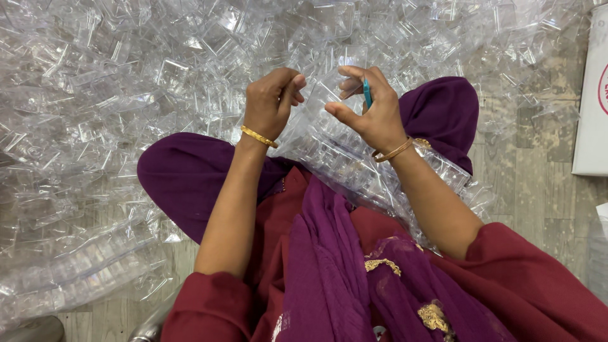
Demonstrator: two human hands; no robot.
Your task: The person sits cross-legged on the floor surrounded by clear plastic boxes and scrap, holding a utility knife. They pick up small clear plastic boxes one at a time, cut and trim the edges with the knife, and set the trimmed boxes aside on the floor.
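huge heap of loose clear plastic box-shaped pieces (95, 95) covers the floor ahead and to the left, edge to edge at the top of the view. judging by its bulk vs what's stacked, most of the work looks left to do.

next biggest: long nested stack of clear plastic pieces (354, 161) lying slantwise across the lap, over the purple cloth at the knees (190, 177), running from the right forearm up to both hands. that's the done part as far as visible; a second flatter row of nested clear pieces (76, 266) lies on the floor at lower left, prob. also finished, can't be sure.

right edge: white flat board or box (592, 95) on the pale wood-pattern floor (538, 177), well apart from the hands.

left hand (271, 101): fingers curled in, thumb and fingertips touching the top end of the stack; whether it actually pinches a piece, can't tell, plastic too clear.

right hand (370, 111): grasping a small teal-blue thin tool (367, 92) btwn thumb and fingers, right at the stack's top end. what kind of tool, too small to tell.

in the way: loose pieces crowd both knees, no bare floor near the hands.
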